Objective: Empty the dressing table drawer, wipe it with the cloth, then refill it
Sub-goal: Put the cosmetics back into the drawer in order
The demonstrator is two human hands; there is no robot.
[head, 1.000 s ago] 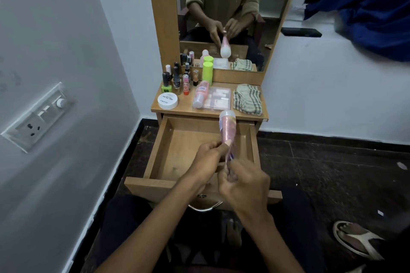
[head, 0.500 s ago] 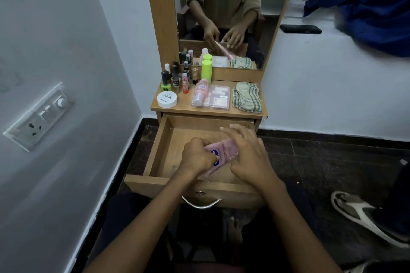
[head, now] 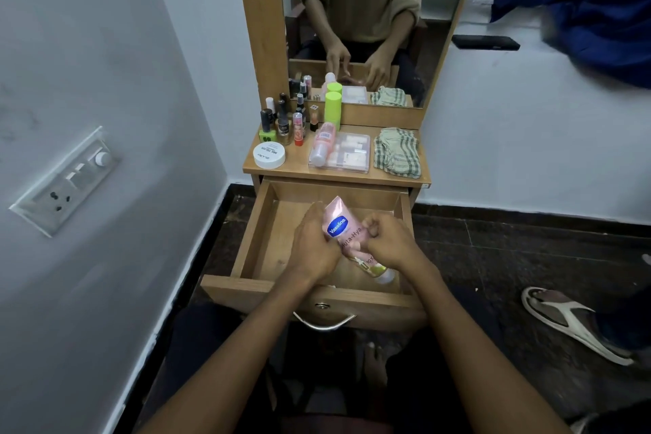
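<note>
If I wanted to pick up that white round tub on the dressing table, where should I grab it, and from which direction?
Take the white round tub by its rim, coming straight down from above. It lies flat and low with its wide lid facing up, so fingers can span the edge. Nail polish bottles stand close behind it, so probably place the fingers on its left and right sides, which look free.

Your 2 forearms reach forward, converging. Left hand [head: 313, 247] curls fingers round pink tube [head: 347, 234]; right hand [head: 389, 240] pinches it, just beside left.
</note>
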